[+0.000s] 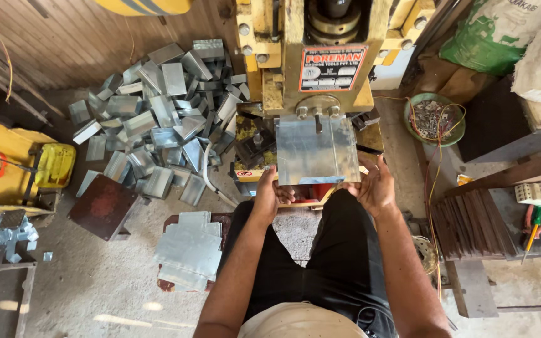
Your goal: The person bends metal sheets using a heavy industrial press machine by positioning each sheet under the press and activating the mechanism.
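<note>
- We see both forearms reaching forward from the lap, wrists bent up, elbows close to the black trousers (320,263).
- The left hand (272,195) cups the lower left corner of a sheet-metal piece (316,150), fingers curled under its edge, so we read it as clamped on that corner.
- The right hand (374,186) grips the lower right corner, palm turned inward, thumb up along the side edge; the two hands stand apart, one at each corner.
- The sheet-metal piece is flat, grey and shiny, roughly square with side flaps, and sits under the head of a yellow press machine (311,56), its far edge against the tooling.
- Left of the machine lies a heap of folded metal parts (158,116), grey, boxy, dull-bright, tumbled on the concrete floor (95,281).
- Beside the left knee rests a stack of flat blanks (189,250), notched at the corners, same galvanised look.
- To the right sits a green bowl (434,119) of small scrap bits, well apart from the hands.
</note>
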